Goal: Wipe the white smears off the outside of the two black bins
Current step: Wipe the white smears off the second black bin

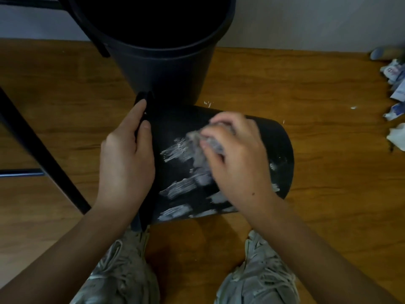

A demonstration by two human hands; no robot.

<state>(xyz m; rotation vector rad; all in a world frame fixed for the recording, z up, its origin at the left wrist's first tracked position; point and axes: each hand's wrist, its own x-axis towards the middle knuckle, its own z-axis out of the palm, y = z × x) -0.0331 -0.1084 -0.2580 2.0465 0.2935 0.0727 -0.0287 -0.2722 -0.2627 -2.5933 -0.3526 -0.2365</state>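
A round black plastic bin lying on its side (175,126) is seen at the centre of the wooden floor (306,95), its rim toward 9 o'clock and its base toward 3 o'clock. Its upturned wall is streaked with broad white smears (177,188), several bands of which run across it between the two hands, with fainter marks near the base at 3 o'clock. The rim is gripped by the left hand (125,159), with the fingers curled over its edge and the thumb laid on the outer wall. A crumpled grey wad of tissue (198,150) is pinched in the curled fingers of the right hand (236,159) and pressed against the smeared wall; this hand is blurred. A second, upright black plastic bin (166,69) is placed at 12 o'clock, touching or just beside the lying one; its inside is dark and nothing can be made out in it, and its top is cut off by the frame. The inside of the lying bin is hidden. Crumpled white and blue wrappers (396,88) are scattered at 3 o'clock, partly cut off. A pair of pale laced shoes (258,277) is seen at 6 o'clock, and a dark slanted furniture leg (43,154) at 9 o'clock.
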